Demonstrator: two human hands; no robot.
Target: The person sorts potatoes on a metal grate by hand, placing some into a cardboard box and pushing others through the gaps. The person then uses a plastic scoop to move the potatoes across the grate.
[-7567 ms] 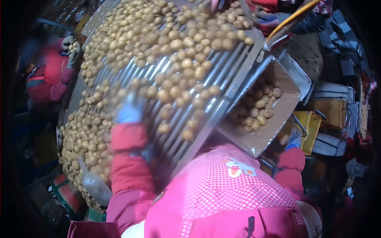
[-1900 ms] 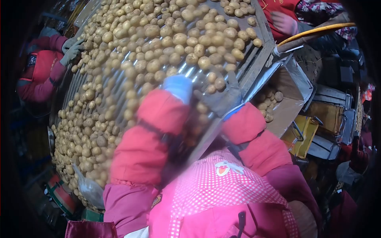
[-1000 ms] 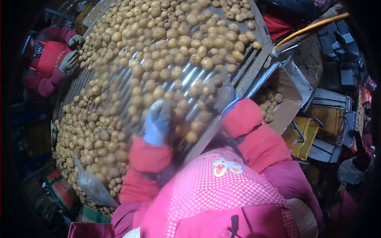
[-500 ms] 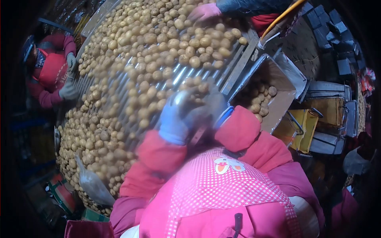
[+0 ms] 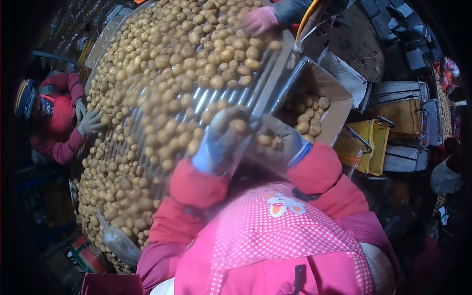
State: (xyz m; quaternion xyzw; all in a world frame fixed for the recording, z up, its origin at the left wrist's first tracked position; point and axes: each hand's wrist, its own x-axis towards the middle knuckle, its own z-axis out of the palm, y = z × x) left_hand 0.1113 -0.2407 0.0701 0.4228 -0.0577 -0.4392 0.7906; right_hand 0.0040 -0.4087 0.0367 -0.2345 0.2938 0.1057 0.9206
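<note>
Potatoes (image 5: pixel 169 78) cover a sloping bed of metal rollers (image 5: pixel 209 98) in front of me. My left hand (image 5: pixel 220 140), in a grey and blue glove, is at the near edge of the rollers, its fingers curled round a potato (image 5: pixel 238 126). To its right, my right hand (image 5: pixel 281 143), gloved in grey with a blue cuff, is closed round another potato (image 5: pixel 265 140) and lies next to the carton. Motion blurs both hands somewhat. An open cardboard carton (image 5: pixel 334 96) beside the right hand has several potatoes (image 5: pixel 309 115) in it.
Across the rollers, a co-worker's pink-gloved hand (image 5: pixel 259 20) touches potatoes. Another person (image 5: pixel 56 115) in grey gloves stands at the left edge. A yellow crate (image 5: pixel 372 150) and grey crates (image 5: pixel 405 164) are at right. A plastic bag (image 5: pixel 120 243) lies on potatoes at lower left.
My hands have moved apart, the right one going right and turning so its potato shows. The person at left has shifted a gloved hand onto the potatoes. The view has moved slightly.
</note>
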